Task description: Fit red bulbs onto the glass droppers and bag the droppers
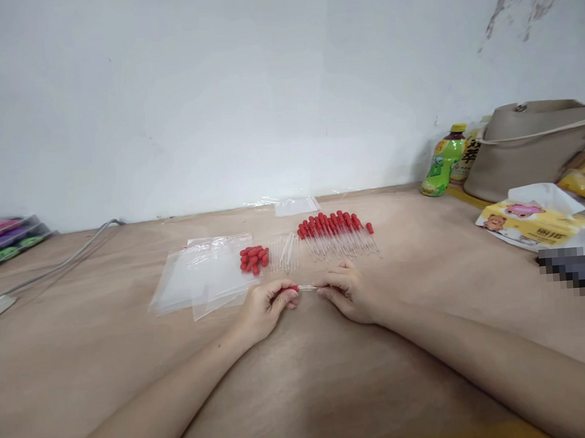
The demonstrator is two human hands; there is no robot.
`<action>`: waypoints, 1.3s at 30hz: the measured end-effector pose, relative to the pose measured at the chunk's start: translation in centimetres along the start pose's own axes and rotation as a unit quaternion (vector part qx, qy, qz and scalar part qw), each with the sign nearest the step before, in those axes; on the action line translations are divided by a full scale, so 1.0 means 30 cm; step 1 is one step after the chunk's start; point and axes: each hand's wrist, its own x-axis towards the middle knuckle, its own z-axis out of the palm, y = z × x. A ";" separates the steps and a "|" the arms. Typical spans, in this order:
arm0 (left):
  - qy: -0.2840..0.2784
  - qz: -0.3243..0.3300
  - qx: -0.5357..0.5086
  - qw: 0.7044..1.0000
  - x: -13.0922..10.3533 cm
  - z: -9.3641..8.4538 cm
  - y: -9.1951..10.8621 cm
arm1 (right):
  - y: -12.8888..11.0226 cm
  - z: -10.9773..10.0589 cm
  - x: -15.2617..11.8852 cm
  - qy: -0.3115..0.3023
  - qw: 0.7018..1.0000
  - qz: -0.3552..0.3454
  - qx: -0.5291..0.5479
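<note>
My left hand [270, 307] is closed on a red rubber bulb [294, 288], mostly covered by the fingers. Between the two hands runs a thin clear glass tube [307, 287], one end at the bulb. My right hand [346, 292] pinches the tube's other end. Just beyond my left hand lies a small pile of loose red bulbs [254, 258]. Beside it is a row of bare clear tubes [283, 253]. Past my right hand, droppers with red bulbs fitted [336, 232] lie side by side, bulbs toward the wall.
Clear plastic bags [201, 272] lie at left, and another bag [296, 207] by the wall. A grey cable [74, 254] runs at far left near colourful packs [6, 242]. On the right stand a green-labelled bottle [443, 162], a beige handbag [528, 152] and a tissue pack [533, 219].
</note>
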 end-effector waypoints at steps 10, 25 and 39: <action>-0.067 -0.039 -0.050 0.996 -0.010 -0.001 0.024 | 0.025 -0.017 0.010 -0.018 0.998 -0.046 -0.039; -0.048 -0.016 0.012 0.999 -0.025 0.006 0.018 | -0.043 -0.009 0.005 0.004 0.993 -0.029 -0.117; -0.004 0.058 0.103 0.993 -0.010 0.002 0.015 | -0.058 -0.027 0.037 -0.111 0.991 0.047 -0.054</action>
